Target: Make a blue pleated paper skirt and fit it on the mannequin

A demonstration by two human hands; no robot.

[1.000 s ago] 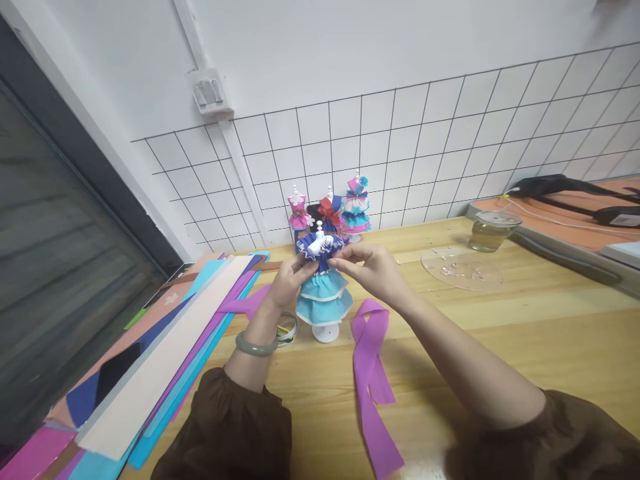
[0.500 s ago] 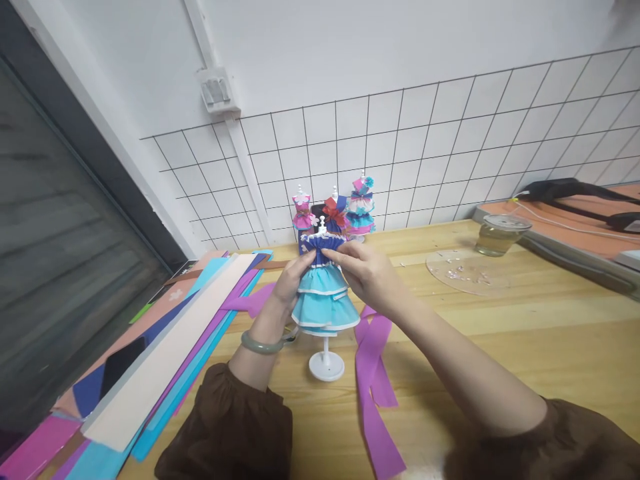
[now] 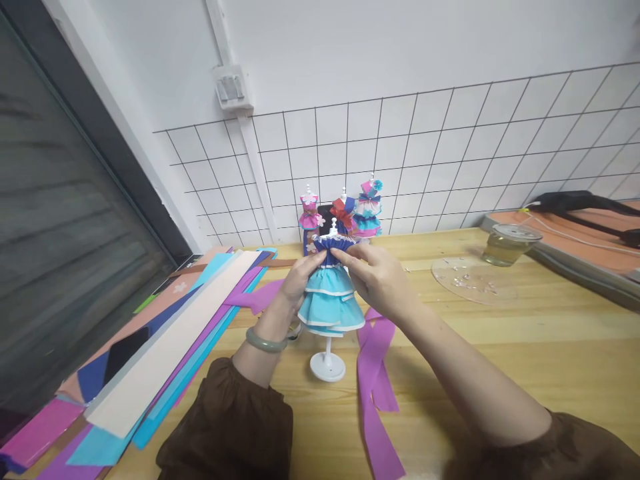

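In front of me a small white mannequin stand (image 3: pixel 328 367) wears a doll dress, with a gathered dark blue bodice (image 3: pixel 330 257) and a tiered light blue skirt (image 3: pixel 332 308) edged in white. My left hand (image 3: pixel 299 280) grips the bodice from the left, thumb pressed on its front. From the right, my right hand (image 3: pixel 377 270) pinches the bodice front with thumb and index finger. The fingertips of both hands nearly meet at the middle of the bodice. Fingers behind the dress are hidden. A purple strip (image 3: pixel 373 373) hangs down the table beside the stand.
Paper or fabric strips (image 3: pixel 175 340) in several colours lie piled at the left, a black phone-like slab (image 3: pixel 125 353) among them. Other dressed mannequins (image 3: pixel 369 207) stand behind. On the right are a clear disc (image 3: pixel 470 280) with small bits, a cup of pale liquid (image 3: pixel 510 245) and a black strap (image 3: pixel 585 208).
The view has shifted slightly, so most things appear a little further right. Both hands keep their hold on the bodice, and the stand leans slightly more to the right at its top.
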